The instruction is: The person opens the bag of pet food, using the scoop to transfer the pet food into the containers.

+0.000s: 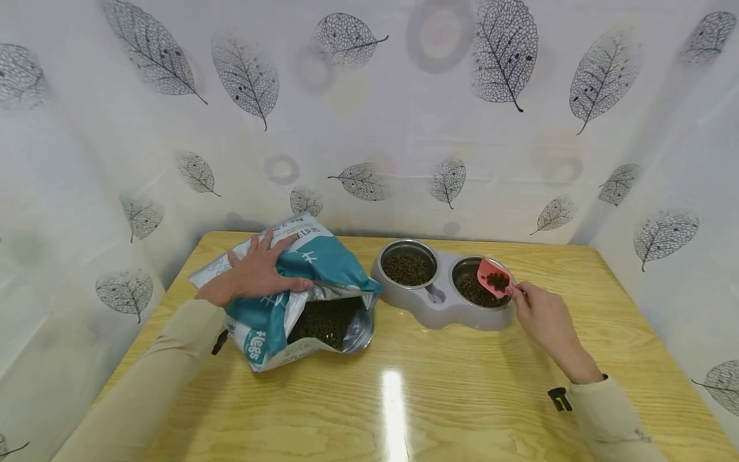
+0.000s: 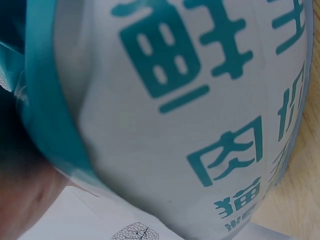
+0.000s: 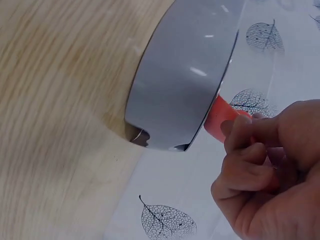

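Note:
A teal and white pet food bag (image 1: pixel 330 255) lies on its side, its torn mouth facing the front right and brown kibble (image 1: pixel 323 321) showing inside. My left hand (image 1: pixel 254 271) rests on top of the bag with fingers spread. In my right hand (image 1: pixel 547 321) I pinch the handle of a red scoop (image 1: pixel 486 268), which carries a little kibble and is tilted over the right metal bowl (image 1: pixel 458 273). That bowl holds kibble too. From the right wrist view, curled fingers (image 3: pixel 245 170) grip the scoop at the bowl's rim.
Both bowls sit in a grey double feeder stand (image 1: pixel 427 314); the left bowl (image 1: pixel 408 244) also contains kibble. Everything stands on a wooden table (image 1: pixel 323 410). Behind it and along both sides hangs a white leaf-print sheet (image 1: pixel 381 128).

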A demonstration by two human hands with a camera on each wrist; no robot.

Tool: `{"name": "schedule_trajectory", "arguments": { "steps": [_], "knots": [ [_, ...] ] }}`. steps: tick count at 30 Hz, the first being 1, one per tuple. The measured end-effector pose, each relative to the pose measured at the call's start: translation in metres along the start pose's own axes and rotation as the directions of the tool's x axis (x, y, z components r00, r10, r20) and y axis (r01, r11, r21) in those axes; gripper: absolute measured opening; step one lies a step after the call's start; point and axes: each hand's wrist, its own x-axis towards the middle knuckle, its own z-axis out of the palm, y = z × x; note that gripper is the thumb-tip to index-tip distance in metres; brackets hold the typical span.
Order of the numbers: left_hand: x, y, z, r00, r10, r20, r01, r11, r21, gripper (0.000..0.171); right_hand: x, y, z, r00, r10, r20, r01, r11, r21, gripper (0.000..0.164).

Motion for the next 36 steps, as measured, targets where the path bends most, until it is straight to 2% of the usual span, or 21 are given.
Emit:
{"name": "schedule_trajectory", "arguments": {
  "steps": [9, 17, 20, 23, 27, 29, 31, 33, 36],
  "knots": [
    [0.001, -0.001, 0.001, 1.0, 0.001, 0.0, -0.001, 1.0, 0.004, 0.113, -0.002, 0.008, 0.011, 0.985, -0.132, -0.108, 0.109, 0.974, -0.198, 0.019],
    [0.002, -0.002, 0.001, 1.0, -0.001, -0.003, 0.001, 1.0, 0.002, 0.114, -0.004, 0.01, 0.016, 0.93, -0.246, -0.272, 0.158, 0.938, -0.307, 0.02],
    [0.002, -0.003, 0.001, 1.0, 0.001, -0.003, -0.001, 1.0, 0.0, 0.114, -0.005, 0.01, 0.016, 0.917, -0.26, -0.302, 0.164, 0.937, -0.309, 0.018],
    [0.001, -0.003, 0.001, 1.0, 0.002, -0.004, -0.002, 1.0, 0.0, 0.114, -0.005, 0.007, 0.016, 0.928, -0.225, -0.295, 0.16, 0.96, -0.23, 0.014],
    [0.001, -0.003, 0.001, 1.0, 0.001, -0.005, -0.001, 1.0, 0.0, 0.114, -0.004, -0.001, 0.016, 0.972, -0.11, -0.21, 0.106, 0.994, -0.027, 0.015],
    [0.001, -0.003, 0.001, 1.0, 0.001, -0.004, -0.001, 1.0, -0.001, 0.114, -0.005, -0.006, 0.015, 0.991, -0.035, -0.129, 0.045, 0.996, 0.078, 0.02],
    [0.001, -0.003, 0.001, 1.0, 0.001, -0.002, -0.001, 1.0, -0.003, 0.114, -0.005, -0.011, 0.014, 0.999, 0.045, -0.026, -0.04, 0.984, 0.175, 0.028],
    [0.001, -0.003, 0.001, 1.0, 0.0, -0.001, 0.0, 1.0, -0.005, 0.114, -0.005, -0.016, 0.012, 0.99, 0.112, 0.083, -0.131, 0.952, 0.277, 0.035],
    [0.001, -0.002, 0.001, 1.0, 0.002, -0.004, -0.003, 1.0, -0.009, 0.114, -0.006, -0.025, 0.011, 0.954, 0.144, 0.261, -0.254, 0.852, 0.459, 0.042]
  ]
}}
